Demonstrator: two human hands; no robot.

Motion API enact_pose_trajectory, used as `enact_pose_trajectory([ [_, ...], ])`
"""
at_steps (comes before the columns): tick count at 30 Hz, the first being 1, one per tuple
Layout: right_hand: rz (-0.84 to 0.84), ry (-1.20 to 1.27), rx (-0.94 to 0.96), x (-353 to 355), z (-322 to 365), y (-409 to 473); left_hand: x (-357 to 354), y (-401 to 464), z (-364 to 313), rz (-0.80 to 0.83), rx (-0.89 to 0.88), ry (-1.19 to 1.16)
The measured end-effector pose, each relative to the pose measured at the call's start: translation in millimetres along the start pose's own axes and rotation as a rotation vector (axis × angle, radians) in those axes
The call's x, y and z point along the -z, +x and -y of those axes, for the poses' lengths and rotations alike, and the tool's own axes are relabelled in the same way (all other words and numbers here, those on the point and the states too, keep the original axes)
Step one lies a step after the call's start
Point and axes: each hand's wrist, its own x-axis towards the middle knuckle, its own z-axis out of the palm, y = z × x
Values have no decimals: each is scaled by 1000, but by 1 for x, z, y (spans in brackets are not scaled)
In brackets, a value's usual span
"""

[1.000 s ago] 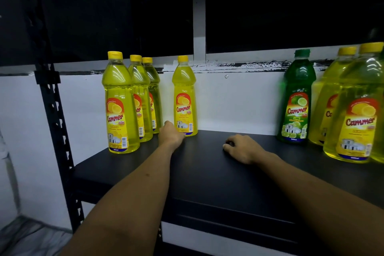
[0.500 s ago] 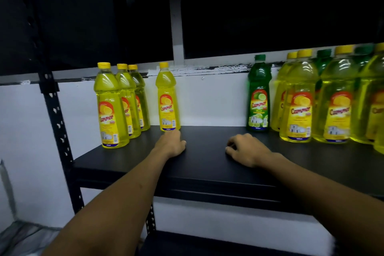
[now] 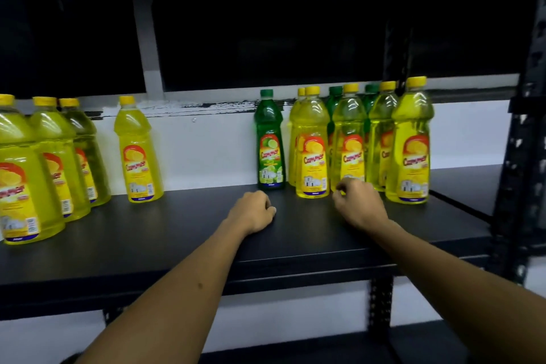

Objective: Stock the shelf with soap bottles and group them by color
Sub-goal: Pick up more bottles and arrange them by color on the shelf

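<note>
On the black shelf (image 3: 183, 233) a row of three yellow soap bottles (image 3: 53, 162) stands at the left, with a single yellow bottle (image 3: 139, 154) beside it. A green bottle (image 3: 269, 142) stands mid-shelf, next to a mixed cluster of yellow bottles (image 3: 313, 145) with two more green bottles (image 3: 335, 100) behind them. My left hand (image 3: 254, 211) rests on the shelf in front of the green bottle, fingers loosely curled, holding nothing. My right hand (image 3: 359, 204) hovers with curled fingers just before a yellow bottle (image 3: 350, 139) in the cluster, not gripping it.
A black perforated upright (image 3: 520, 156) stands at the right end of the shelf. A white wall lies behind the bottles, and a dark shelf level hangs above. A lower shelf (image 3: 325, 346) shows beneath.
The view has shifted right, bringing the mixed cluster into the middle. My left hand has moved right along the shelf toward the green bottle; my right hand has moved right to the cluster.
</note>
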Motion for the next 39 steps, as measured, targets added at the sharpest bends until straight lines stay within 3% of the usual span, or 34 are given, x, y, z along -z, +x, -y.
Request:
enact_pose_trajectory([
  [4,-270,-50,-95,25,-36,3,-14,11,-17,-9,0,23],
  [6,-365,-11,-228,31,-52,10,-19,14,-25,-15,13,64],
  [10,-388,237,-507,35,-66,20,-30,15,-48,20,-36,43],
  [14,-316,392,-601,35,-79,31,-29,10,-48,35,-83,-19],
  [23,-285,475,-572,40,-84,25,-28,5,-46,17,-85,-39],
  [39,-77,293,-347,33,-43,0,-18,-5,-37,67,-83,-55],
])
